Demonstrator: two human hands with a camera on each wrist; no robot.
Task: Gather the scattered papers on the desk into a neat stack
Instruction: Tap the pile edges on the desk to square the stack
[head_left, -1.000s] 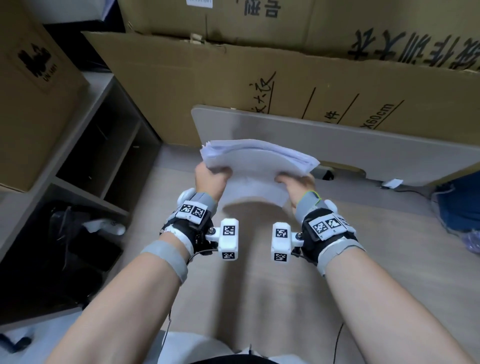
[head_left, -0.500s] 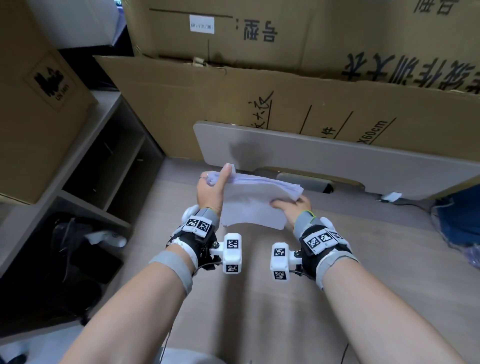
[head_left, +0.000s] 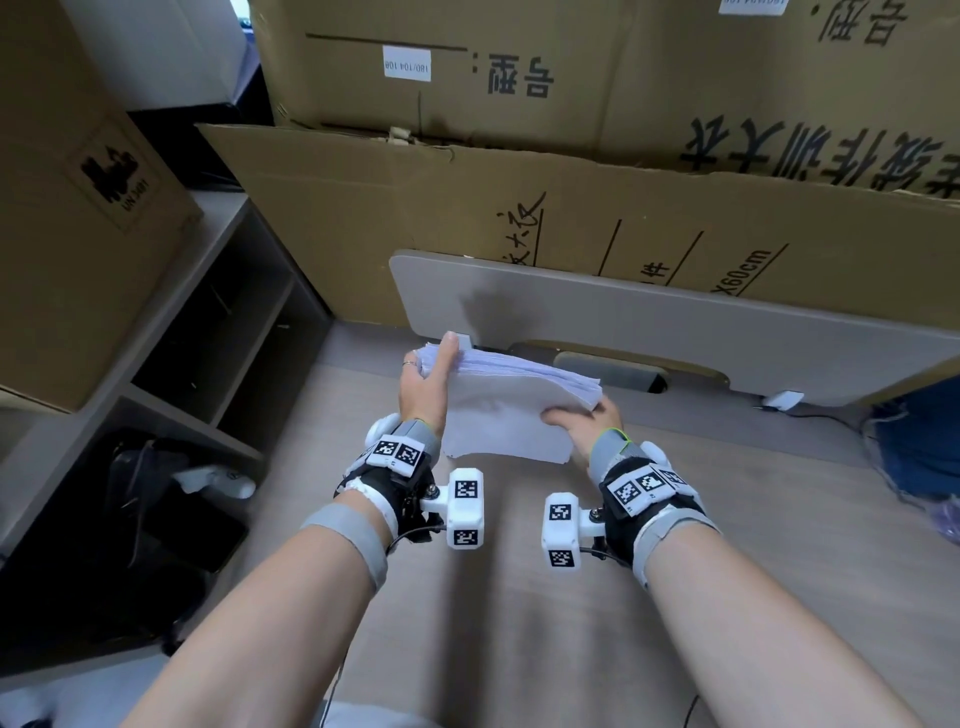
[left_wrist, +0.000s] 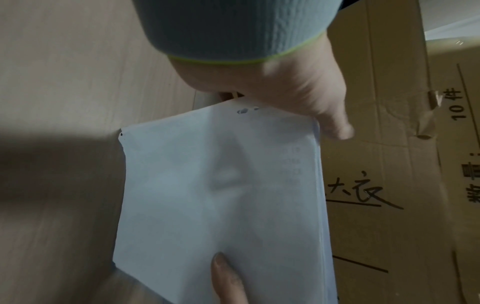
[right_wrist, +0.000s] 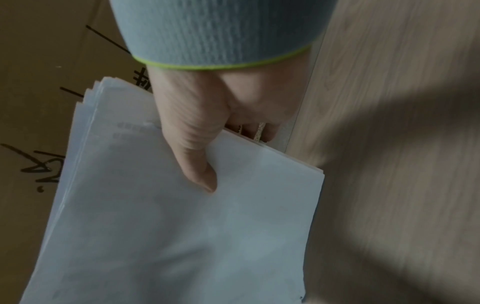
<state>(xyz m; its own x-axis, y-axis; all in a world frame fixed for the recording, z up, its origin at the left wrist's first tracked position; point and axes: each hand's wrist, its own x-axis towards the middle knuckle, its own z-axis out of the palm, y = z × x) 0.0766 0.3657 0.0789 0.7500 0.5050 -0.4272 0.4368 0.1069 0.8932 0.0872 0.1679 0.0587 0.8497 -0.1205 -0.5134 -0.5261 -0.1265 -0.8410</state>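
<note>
A thick stack of white papers (head_left: 506, 410) stands tilted on its long lower edge at the back of the wooden desk (head_left: 519, 613). My left hand (head_left: 423, 382) holds its left end, thumb straight up along the edge and fingers behind the sheets. My right hand (head_left: 579, 418) pinches the right end, thumb on the front sheet and fingers behind. In the left wrist view the stack (left_wrist: 221, 205) runs from my left hand (left_wrist: 298, 96) to the right thumb. The right wrist view shows my right hand (right_wrist: 207, 144) on the stack (right_wrist: 182, 236), whose far sheets are slightly fanned.
A grey panel (head_left: 675, 322) leans behind the stack against large cardboard boxes (head_left: 571, 208). An open shelf unit (head_left: 208, 338) borders the desk on the left. A blue cloth (head_left: 924, 447) and a small white tag (head_left: 782, 400) lie at the right.
The stack has come down from mid-air to the desk and tipped more upright. My left thumb has moved off the front sheet to lie along the left edge.
</note>
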